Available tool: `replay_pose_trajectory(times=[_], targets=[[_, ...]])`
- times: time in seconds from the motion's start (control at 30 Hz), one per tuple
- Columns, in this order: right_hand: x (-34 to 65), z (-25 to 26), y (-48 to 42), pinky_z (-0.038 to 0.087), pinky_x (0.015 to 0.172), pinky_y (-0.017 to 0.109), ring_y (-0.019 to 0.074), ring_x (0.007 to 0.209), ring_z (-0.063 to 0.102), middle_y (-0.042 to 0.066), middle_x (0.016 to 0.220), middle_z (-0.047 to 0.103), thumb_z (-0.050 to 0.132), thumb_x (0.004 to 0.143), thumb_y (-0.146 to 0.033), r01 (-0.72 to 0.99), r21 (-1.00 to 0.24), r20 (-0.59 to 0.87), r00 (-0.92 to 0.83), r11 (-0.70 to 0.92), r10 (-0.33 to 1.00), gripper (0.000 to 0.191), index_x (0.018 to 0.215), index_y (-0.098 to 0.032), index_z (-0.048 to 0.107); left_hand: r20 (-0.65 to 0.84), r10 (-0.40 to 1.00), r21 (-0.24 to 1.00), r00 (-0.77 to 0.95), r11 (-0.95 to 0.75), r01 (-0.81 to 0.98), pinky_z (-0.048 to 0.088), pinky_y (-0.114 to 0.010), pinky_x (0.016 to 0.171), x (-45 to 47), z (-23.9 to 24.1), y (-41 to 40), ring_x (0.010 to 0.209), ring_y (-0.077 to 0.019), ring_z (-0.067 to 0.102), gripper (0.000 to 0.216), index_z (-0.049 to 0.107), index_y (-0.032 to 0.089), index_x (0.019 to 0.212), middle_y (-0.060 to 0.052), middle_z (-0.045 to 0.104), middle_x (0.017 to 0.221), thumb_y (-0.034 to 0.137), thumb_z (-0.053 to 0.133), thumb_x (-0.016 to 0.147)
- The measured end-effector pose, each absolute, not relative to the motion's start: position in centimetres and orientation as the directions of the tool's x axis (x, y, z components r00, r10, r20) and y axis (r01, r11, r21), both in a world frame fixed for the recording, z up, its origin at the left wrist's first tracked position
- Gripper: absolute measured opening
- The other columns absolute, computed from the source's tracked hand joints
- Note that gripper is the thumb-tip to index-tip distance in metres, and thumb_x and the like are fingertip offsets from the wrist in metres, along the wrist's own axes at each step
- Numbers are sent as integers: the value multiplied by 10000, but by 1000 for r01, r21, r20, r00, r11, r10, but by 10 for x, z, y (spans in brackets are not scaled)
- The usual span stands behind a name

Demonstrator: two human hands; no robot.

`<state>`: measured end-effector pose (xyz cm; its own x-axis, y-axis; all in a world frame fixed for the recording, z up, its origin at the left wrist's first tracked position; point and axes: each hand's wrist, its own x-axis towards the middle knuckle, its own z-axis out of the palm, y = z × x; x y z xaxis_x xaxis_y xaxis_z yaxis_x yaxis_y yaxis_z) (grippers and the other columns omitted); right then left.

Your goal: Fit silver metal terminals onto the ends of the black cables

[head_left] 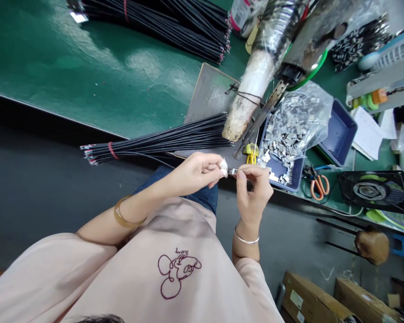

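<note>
My left hand (204,171), white covers on its fingertips, is closed in a pinch in front of the bench edge. A black cable (160,159) runs from the bundle toward it, and its end seems to be between the fingers. My right hand (254,186) pinches a small silver metal piece (234,171) against that end; the exact contact is too small to make out. Just behind the hands lies a bundle of black cables (168,138) tied with a red band. Close to my right fingers is a blue tray (298,177) of small metal shells (284,139).
A wrapped hose (245,98) hangs low over the bench beside a metal-tipped tool (278,94). More black cables (175,20) lie at the back. Farther right are a second blue tray (340,130), orange-handled scissors (319,187) and a black fan (373,190). Cardboard boxes (309,298) stand below.
</note>
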<state>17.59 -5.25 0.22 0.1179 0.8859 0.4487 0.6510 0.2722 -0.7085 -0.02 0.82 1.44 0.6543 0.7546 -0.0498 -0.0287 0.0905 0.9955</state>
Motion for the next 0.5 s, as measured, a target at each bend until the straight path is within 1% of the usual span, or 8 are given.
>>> replay_pose_trajectory(times=[0.07, 0.1, 0.17, 0.23, 0.33, 0.4, 0.43, 0.5], targets=[[176, -1, -55, 548, 639, 221, 99, 693, 684, -27, 795, 674, 599, 939, -218, 737, -623, 526, 148, 261, 837, 16, 930, -225, 588, -96, 748, 980, 656, 187, -70, 303, -177, 452, 1, 14, 10, 445, -48, 394, 139, 574, 146, 773, 44, 543, 535, 208, 545, 894], [176, -1, -57, 522, 593, 209, 87, 619, 662, -41, 756, 668, 597, 942, -214, 754, -612, 546, 184, 239, 817, 15, 945, -228, 603, -98, 761, 978, 641, 193, -81, 298, -172, 447, 1, 13, 10, 449, -46, 396, 122, 582, 144, 776, 40, 553, 543, 199, 551, 881], [175, -1, -59, 446, 501, 195, 60, 481, 564, -70, 682, 638, 603, 940, -222, 774, -598, 571, 228, 209, 789, 35, 960, -239, 626, -86, 788, 980, 610, 178, -92, 307, -167, 453, 3, 12, 10, 464, -46, 412, 96, 587, 143, 768, 33, 565, 556, 173, 558, 854], [173, 2, -60, 404, 477, 196, 52, 429, 473, -92, 610, 582, 652, 910, -244, 807, -549, 574, 175, 217, 800, 57, 967, -249, 649, -71, 808, 983, 585, 157, -97, 341, -171, 481, 5, 11, 8, 488, -52, 441, 85, 585, 142, 757, 30, 563, 565, 161, 560, 836], [168, 4, -59, 395, 493, 194, 48, 414, 412, -117, 530, 476, 704, 869, -253, 839, -489, 540, 79, 236, 838, 105, 967, -246, 666, -62, 828, 986, 558, 136, -93, 384, -187, 525, 7, 9, 7, 530, -67, 482, 90, 567, 146, 741, 27, 541, 582, 171, 566, 827], [165, 4, -58, 376, 488, 192, 44, 418, 401, -116, 526, 452, 674, 886, -234, 821, -527, 507, 96, 221, 857, 45, 927, -235, 656, -57, 830, 990, 555, 121, -78, 388, -194, 533, 7, 8, 6, 544, -72, 485, 92, 555, 151, 734, 27, 527, 597, 176, 573, 820], [164, 3, -57, 360, 478, 192, 42, 421, 396, -113, 535, 456, 652, 899, -227, 793, -574, 474, 117, 206, 873, 9, 904, -230, 646, -56, 828, 991, 557, 114, -70, 381, -194, 530, 7, 8, 6, 545, -72, 476, 85, 555, 152, 737, 29, 519, 600, 176, 577, 816], [164, 3, -57, 325, 449, 190, 40, 424, 387, -108, 548, 465, 627, 915, -240, 705, -689, 376, 151, 167, 914, 46, 872, -224, 623, -55, 824, 992, 563, 109, -62, 346, -194, 511, 7, 7, 6, 535, -66, 433, 66, 572, 149, 755, 38, 484, 594, 180, 587, 811]])
